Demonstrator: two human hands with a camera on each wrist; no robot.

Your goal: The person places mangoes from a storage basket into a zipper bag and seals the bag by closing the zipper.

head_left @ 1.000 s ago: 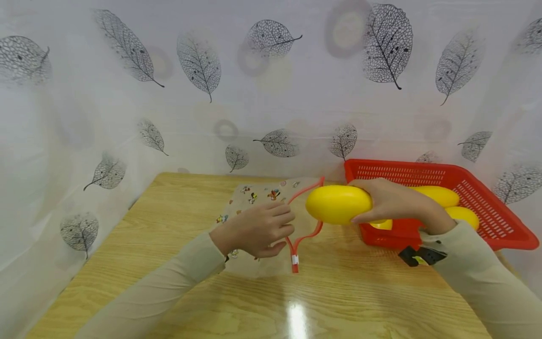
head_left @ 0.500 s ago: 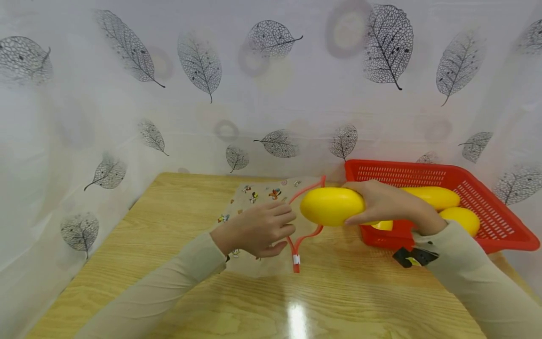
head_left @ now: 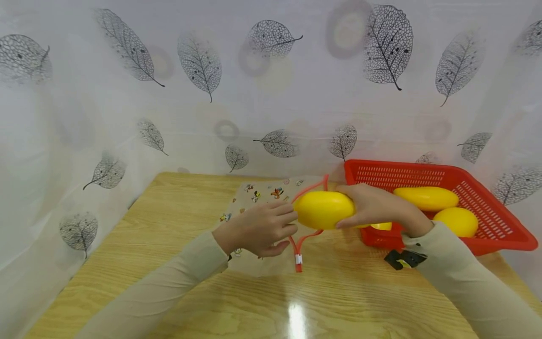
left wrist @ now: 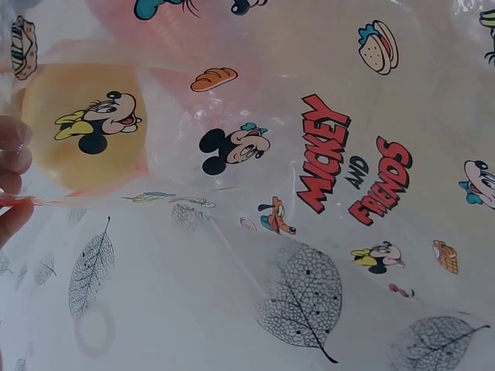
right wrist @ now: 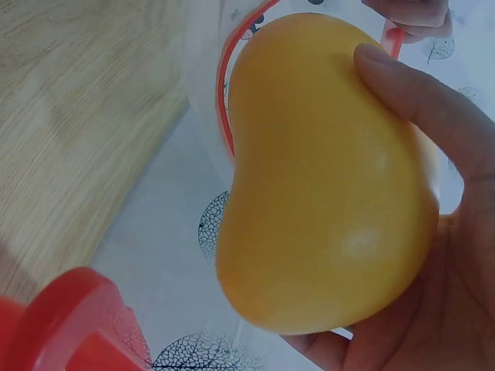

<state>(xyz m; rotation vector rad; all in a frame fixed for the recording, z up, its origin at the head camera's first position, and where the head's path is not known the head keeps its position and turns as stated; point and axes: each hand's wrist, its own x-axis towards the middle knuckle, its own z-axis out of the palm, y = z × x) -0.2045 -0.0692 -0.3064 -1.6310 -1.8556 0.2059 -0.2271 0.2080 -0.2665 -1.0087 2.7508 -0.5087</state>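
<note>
My right hand (head_left: 372, 207) holds a smooth yellow mango (head_left: 323, 210), thumb along one side and fingers around the other in the right wrist view. The mango is at the mouth of a clear plastic bag (head_left: 243, 197) printed with cartoon figures. Red edging (head_left: 306, 188) outlines that mouth, which gapes, and a white slider (head_left: 298, 259) sits at its near end. My left hand (head_left: 260, 230) pinches the bag's edge with thumb and fingers. Through the film in the left wrist view, the mango (left wrist: 85, 154) shows hazily near those fingertips (left wrist: 14, 154).
A red perforated basket (head_left: 504, 202) stands at the right on the wooden table (head_left: 186, 207). In it lie a long yellow fruit (head_left: 427, 198), a rounder one (head_left: 457, 222) and a partly hidden yellow piece (head_left: 382, 226). Behind hangs a leaf-print curtain (head_left: 296, 94).
My right hand has carried the mango left, away from the basket and up to the bag's mouth beside my left fingers. The left hand and bag have shifted only slightly right.
</note>
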